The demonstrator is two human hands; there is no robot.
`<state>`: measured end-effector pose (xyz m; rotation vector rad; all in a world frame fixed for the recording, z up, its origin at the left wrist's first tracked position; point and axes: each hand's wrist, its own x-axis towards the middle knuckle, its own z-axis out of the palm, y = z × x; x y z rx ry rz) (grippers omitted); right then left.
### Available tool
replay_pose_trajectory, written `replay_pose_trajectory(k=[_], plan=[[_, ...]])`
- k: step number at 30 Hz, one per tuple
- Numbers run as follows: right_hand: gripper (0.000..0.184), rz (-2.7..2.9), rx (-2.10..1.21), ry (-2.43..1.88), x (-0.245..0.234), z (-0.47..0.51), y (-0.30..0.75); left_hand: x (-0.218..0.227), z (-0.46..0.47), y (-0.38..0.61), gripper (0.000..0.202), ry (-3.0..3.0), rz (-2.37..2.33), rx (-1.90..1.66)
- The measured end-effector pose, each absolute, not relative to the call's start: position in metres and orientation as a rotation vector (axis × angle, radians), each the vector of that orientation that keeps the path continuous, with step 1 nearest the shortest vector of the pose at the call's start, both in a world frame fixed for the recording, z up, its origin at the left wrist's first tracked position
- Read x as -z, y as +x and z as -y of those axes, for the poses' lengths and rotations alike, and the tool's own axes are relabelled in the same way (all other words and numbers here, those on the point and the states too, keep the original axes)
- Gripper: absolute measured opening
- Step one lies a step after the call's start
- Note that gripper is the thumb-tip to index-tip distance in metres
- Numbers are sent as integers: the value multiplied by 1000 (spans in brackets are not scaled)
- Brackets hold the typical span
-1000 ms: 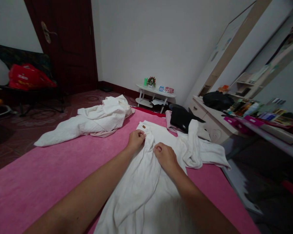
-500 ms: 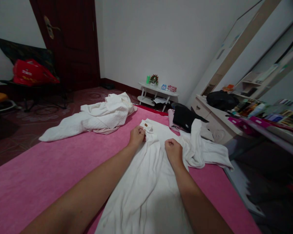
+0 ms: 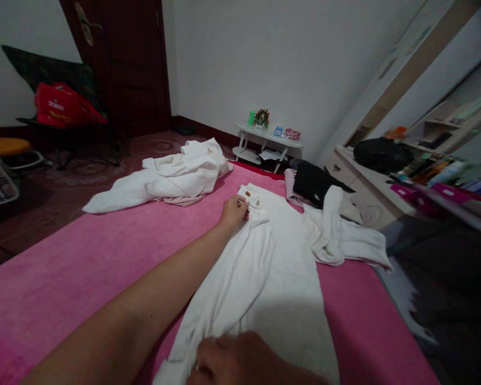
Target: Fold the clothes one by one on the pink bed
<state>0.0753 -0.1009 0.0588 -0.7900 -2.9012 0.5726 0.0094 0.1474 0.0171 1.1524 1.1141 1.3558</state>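
Observation:
A white long-sleeved top (image 3: 288, 251) lies spread lengthwise before me, one sleeve (image 3: 236, 272) laid along its left side. At the far end of that sleeve, close to a small brown label (image 3: 247, 193), my left hand (image 3: 236, 209) is closed in a pinch on the white cloth. My right hand (image 3: 232, 358) is low in the picture, over the near end of the top. It is blurred with its fingers bent, and whether it grips cloth cannot be seen. The other sleeve (image 3: 344, 240) lies bent out to the right.
A crumpled white cloth (image 3: 172, 176) lies at the far left of the pink bed cover (image 3: 144, 240). Folded dark clothes (image 3: 315, 182) are piled at the back right, near a dresser (image 3: 356, 171). A low white table (image 3: 264, 132) stands beyond the bed.
My right hand has moved from the top's far right part down to its near end. My left hand stays pinched at the sleeve's far end. The view has shifted slightly.

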Motion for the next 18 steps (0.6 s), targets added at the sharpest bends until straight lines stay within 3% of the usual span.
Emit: replay_pose_trajectory(k=[5,11,14,18], plan=[[11,2747,-747,-924,-17,111,64,-15,-147,9,5,1190,-1129,-1358],[20,2335,-1357,-937,-62,103,96,-13,-149,5,10,1287,-1210,-1408],[30,1802,-1546,-1057,-88,74,117,-11,-149,4,24,1326,-1241,-1464],[38,973,-1492,-1151,-89,22,144,-8,-149,6,24,1343,-1225,-1485]])
